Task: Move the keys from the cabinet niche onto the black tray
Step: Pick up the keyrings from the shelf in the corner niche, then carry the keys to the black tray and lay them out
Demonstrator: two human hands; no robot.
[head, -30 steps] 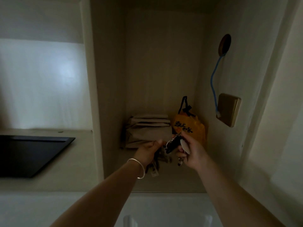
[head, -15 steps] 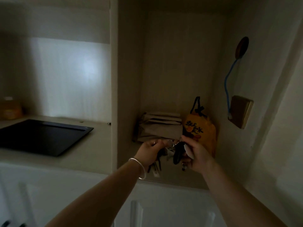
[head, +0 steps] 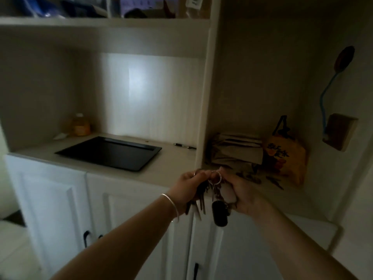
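Holding keys [head: 210, 196] out of niche now, both hands (tray [head: 109, 152] nearer)

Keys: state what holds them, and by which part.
Both hands hold the keys: the left hand grips the bunch at its top, the right hand holds the ring and white tag.

The scene is dim and grainy. A pale glare patch lights the white panelled back wall [head: 145, 93] at centre-left; the right niche seems deepest in shadow. Frame edges bow and blur.

The keys [head: 198, 201] and their rings look like shiny metal, the fob [head: 219, 214] glossy black plastic. The black tray [head: 110, 153] has a smooth, faintly sheened surface.
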